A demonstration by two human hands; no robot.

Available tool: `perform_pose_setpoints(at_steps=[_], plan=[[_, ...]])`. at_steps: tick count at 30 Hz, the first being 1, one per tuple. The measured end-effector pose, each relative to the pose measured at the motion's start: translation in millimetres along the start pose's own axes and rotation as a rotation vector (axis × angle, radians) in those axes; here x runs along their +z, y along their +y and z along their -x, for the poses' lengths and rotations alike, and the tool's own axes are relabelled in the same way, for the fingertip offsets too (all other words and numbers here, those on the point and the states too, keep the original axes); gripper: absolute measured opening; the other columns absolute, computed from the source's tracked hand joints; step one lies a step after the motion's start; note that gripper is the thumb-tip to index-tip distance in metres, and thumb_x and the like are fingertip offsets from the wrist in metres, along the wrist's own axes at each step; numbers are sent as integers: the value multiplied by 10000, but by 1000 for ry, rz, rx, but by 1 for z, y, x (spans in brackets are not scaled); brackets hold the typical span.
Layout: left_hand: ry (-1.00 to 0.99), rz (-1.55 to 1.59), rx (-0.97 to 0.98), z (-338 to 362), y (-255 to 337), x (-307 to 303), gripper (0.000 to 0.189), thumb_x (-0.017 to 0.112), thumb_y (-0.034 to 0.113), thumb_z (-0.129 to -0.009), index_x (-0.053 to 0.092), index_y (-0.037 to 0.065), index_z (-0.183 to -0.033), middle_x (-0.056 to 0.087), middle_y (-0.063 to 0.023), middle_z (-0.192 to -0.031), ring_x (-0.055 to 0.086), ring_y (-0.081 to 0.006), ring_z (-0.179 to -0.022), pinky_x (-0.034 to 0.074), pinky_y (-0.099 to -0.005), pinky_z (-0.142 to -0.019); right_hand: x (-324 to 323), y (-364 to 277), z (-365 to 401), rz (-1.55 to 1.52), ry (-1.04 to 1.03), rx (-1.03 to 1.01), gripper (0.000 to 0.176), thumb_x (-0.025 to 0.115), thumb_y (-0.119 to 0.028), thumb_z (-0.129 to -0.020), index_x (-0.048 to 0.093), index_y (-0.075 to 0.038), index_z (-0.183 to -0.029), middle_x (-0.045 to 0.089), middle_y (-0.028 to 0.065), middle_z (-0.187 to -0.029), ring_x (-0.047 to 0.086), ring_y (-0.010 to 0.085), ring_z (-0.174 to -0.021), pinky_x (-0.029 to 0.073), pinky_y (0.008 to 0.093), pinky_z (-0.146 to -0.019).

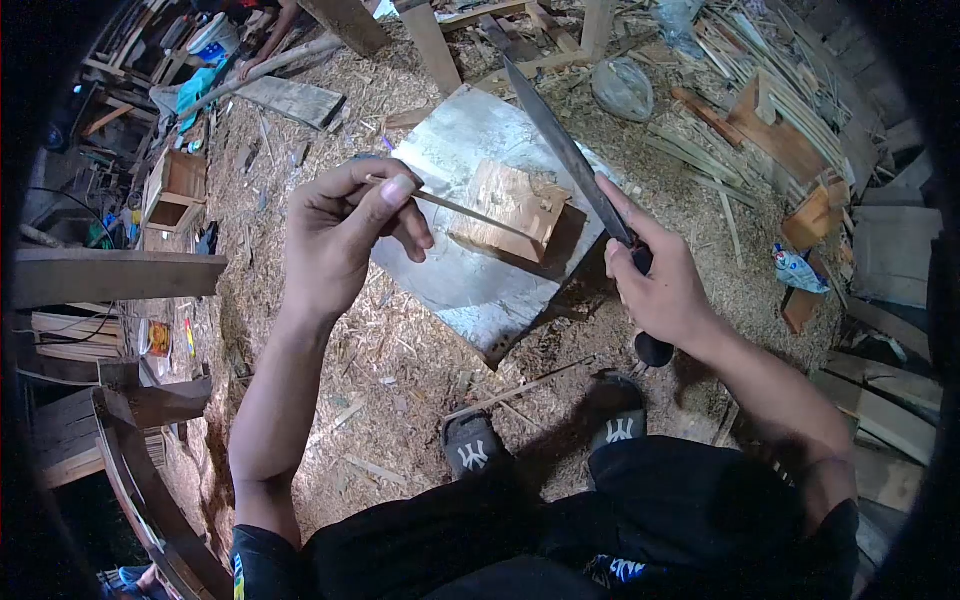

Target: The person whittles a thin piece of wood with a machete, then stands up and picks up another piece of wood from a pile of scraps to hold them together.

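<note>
Between thumb and fingers, my left hand (365, 205) pinches one end of a thin wooden stick (478, 217), which points down to the right. My right hand (655, 265) is wrapped round the black handle of a long-bladed knife (570, 150), its blade slanting up and to the left. Below the stick lies a thick wood block (510, 200) with a rough, chipped top. It rests on a pale, worn square board (450, 290) on the ground. The stick's far end appears over the block; whether it touches cannot be told.
Wood shavings cover the ground (390, 430). Two sandalled feet (475, 445) stand just below the board. A clear plastic bag (622, 88) lies beyond it. Wood strips (765, 110) are heaped at upper right, and a wooden beam (120, 277) juts in from the left. Another person's arm (272, 40) shows at upper left.
</note>
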State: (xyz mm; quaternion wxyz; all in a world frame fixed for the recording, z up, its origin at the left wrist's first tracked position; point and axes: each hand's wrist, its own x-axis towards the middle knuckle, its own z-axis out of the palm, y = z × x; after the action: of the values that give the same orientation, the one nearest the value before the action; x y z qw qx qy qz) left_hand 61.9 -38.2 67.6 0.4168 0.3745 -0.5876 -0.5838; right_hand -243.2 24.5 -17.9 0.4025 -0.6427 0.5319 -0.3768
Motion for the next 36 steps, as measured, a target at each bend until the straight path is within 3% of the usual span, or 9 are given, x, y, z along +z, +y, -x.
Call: perform_pose_setpoints(at_steps=[5,10,12,14,15,19,22,32,36], plan=[[55,-206,111,-6,-1,-3,175,630,86,-1001,691,-77,-1017,692,-128,-808,688,-171,-665,543,-290,-568,-6,-27,-1,-108,-74,245,582,508,-3,-934,428,-20,-1511,611,285,-1335,641,274,-1218,498,344,-964],[93,-278,216,-5,2,4,147,619,36,-993,700,-85,-1013,681,-127,-826,699,-168,-707,554,-286,-595,0,-29,1,-34,-59,-80,595,508,0,-936,419,-43,-1523,642,289,-1266,670,286,-1171,514,350,-943],[135,-455,357,-4,-2,11,115,629,-13,-969,707,-86,-1013,684,-126,-817,710,-172,-760,570,-287,-647,1,-37,1,-34,-67,-106,607,510,7,-931,405,-37,-1527,617,292,-1311,659,324,-1186,517,364,-969],[118,-474,343,-2,-5,7,105,671,-54,-915,721,-80,-1004,694,-128,-859,718,-179,-803,578,-288,-694,-5,-58,0,-79,-249,165,614,511,15,-925,392,-18,-1527,559,290,-1395,608,362,-1243,505,381,-1010],[84,-619,392,-2,-6,5,113,689,-52,-895,733,-65,-999,695,-131,-888,716,-184,-802,571,-289,-696,4,-52,-3,-20,-110,-150,627,510,31,-920,379,-11,-1531,555,279,-1405,625,364,-1209,533,380,-957],[64,-814,490,2,-12,5,177,740,-56,-822,768,1,-988,711,-123,-917,708,-200,-798,551,-299,-693,4,-56,-1,-29,-147,-146,635,506,48,-914,374,-8,-1532,543,287,-1411,617,367,-1209,540,382,-942],[64,-844,592,4,-7,6,225,758,-55,-793,774,14,-1007,736,-117,-902,718,-206,-826,556,-301,-716,11,-53,0,-142,-102,-160,611,502,15,-951,408,-71,-1549,607,45,-759,462,38,-630,430,249,-578],[114,-865,557,16,-5,18,162,744,-86,-818,745,-40,-973,760,-155,-925,749,-222,-848,581,-298,-740,10,-66,2,-108,-163,-198,612,496,38,-934,412,-35,-1536,728,166,-956,557,61,-631,484,267,-599],[216,-853,549,15,-9,19,147,780,-69,-802,754,-28,-941,766,-144,-915,751,-211,-853,580,-293,-747,12,-67,1,-102,-153,-280,612,496,51,-922,412,-7,-1525,707,242,-1158,643,104,-706,526,289,-671]])
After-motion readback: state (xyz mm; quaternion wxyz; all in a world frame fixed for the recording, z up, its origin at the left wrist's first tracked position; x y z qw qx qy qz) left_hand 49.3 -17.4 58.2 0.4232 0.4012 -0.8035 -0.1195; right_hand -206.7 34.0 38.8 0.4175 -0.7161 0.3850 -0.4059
